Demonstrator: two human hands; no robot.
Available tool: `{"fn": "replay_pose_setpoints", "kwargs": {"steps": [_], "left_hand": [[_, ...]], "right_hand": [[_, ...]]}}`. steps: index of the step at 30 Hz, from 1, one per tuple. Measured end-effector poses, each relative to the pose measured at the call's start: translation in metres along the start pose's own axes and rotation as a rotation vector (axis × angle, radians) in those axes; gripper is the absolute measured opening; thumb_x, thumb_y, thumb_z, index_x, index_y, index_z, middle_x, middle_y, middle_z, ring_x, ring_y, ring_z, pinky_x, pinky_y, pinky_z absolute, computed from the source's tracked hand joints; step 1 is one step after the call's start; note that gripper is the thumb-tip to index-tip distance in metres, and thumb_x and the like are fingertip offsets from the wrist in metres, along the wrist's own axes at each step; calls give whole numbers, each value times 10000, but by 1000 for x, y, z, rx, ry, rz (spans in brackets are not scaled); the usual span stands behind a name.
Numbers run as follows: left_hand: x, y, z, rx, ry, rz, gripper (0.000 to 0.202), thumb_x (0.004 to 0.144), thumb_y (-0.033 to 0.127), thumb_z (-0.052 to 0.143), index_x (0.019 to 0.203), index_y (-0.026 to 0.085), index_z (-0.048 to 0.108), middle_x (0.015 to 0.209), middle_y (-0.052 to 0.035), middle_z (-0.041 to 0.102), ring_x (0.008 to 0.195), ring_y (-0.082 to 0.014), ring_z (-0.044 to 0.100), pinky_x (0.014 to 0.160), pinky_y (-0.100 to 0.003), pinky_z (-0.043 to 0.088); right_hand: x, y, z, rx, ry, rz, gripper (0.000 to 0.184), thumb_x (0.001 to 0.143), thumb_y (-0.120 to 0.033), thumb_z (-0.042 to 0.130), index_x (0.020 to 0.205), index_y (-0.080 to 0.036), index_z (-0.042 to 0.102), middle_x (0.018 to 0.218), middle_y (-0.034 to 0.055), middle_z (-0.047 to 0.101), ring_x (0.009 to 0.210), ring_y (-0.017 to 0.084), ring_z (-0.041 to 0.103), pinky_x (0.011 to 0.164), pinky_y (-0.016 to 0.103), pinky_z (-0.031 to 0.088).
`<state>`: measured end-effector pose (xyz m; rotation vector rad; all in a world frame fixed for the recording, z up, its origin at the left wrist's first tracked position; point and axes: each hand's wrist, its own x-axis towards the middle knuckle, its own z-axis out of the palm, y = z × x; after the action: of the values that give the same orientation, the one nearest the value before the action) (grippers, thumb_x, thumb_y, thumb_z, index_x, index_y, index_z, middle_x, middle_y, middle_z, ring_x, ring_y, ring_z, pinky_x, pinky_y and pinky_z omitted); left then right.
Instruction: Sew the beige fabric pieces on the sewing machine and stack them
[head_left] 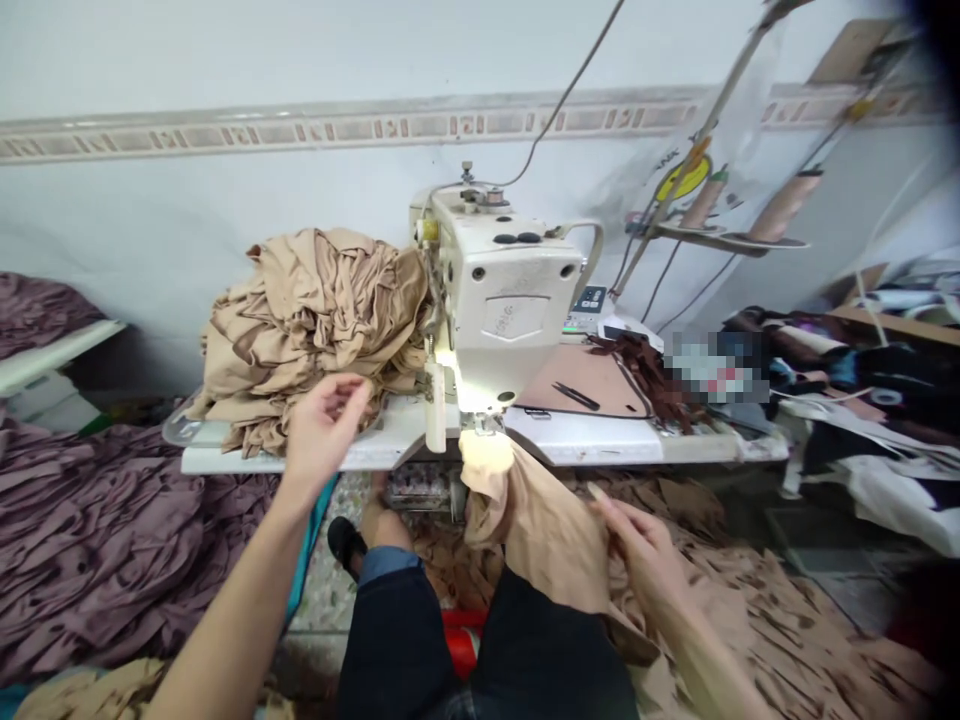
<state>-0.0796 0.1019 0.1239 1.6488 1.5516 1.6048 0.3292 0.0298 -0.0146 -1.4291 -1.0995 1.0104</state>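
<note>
A white sewing machine (517, 320) stands on the table with its lamp lit over the needle area. From under its presser foot a tan piece of fabric (555, 530) hangs down over my lap. My right hand (649, 550) grips the right edge of that fabric between thumb and fingers. My left hand (330, 420) is raised left of the needle, in front of a tan fabric pile (315, 320). Its fingers are curled, with thumb and fingertips close together; whether anything small is between them I cannot make out.
Small black thread snips (576, 396) lie on a pinkish mat (547, 375) at the right. Thread cones (787, 205) stand on a rack behind. Purple fabric heaps (127, 540) lie at the left, more tan fabric (757, 620) at the lower right. Dark brown strips (649, 370) lie beside the mat.
</note>
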Motion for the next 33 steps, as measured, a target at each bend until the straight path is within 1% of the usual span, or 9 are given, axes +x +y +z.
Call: {"fn": "replay_pose_setpoints", "kwargs": {"steps": [6,11,14,17,20,22,27,30,33], "left_hand": [[63,36,-40,496,359,253,294,961,477,698,996,188,740,832,-37,719,781,-210,667,825,-324,536],[112,44,-34,704,326,146,351,838,478,836,798,144,737,640,9,597,684,-187,561,776,-327,475],[129,43,-36,533,316,67,330,861,402,811,850,76,756,643,21,606,606,-123,508,665,-282,437],[136,51,-52,412,408,91,345,963,378,693,995,38,744,745,-2,675,633,-108,566,609,-250,421],[131,65,-76,390,584,304,312,971,370,710,1004,60,718,827,4,711,759,-114,671,689,-274,472],[117,77,-85,360,706,474,289,961,346,740,993,64,686,886,-2,725,836,-128,708,727,-290,502],[44,102,-68,192,676,486,280,984,403,712,1070,141,664,980,-38,737,882,-183,743,718,-361,588],[-13,104,-51,223,606,278,192,952,405,738,1015,228,702,860,-29,738,759,-220,745,628,-368,597],[-66,85,-39,63,470,90,156,894,361,786,923,231,704,696,18,709,558,-170,661,539,-301,552]], "right_hand": [[-11,-25,23,-70,-292,-21,590,860,-738,721,740,-161,735,548,-11,486,478,135,420,458,262,303],[-22,-52,33,-111,-378,-81,525,844,-688,753,756,-172,782,647,34,640,543,161,526,501,270,435],[-18,-53,1,-98,-196,-85,513,762,-687,815,690,-182,767,670,63,687,592,204,593,506,282,476],[-3,-38,-54,-170,93,-51,485,711,-680,840,756,-199,800,762,100,754,654,252,654,522,308,514],[13,-15,-97,-367,219,-40,473,673,-666,839,860,-232,841,900,146,811,793,315,728,604,350,553],[15,-3,-98,-424,180,-57,478,658,-666,842,869,-237,850,955,167,823,865,341,751,664,369,574],[-18,-6,-6,-315,-249,-136,522,869,-698,715,762,-196,807,745,105,773,686,279,712,587,331,548],[-55,-24,58,-258,-455,-257,419,999,-547,669,816,-201,818,769,75,775,717,247,724,644,306,554],[-85,-40,99,-141,-497,-410,228,1040,-362,673,982,-210,832,896,79,799,798,230,752,715,290,585]]}}
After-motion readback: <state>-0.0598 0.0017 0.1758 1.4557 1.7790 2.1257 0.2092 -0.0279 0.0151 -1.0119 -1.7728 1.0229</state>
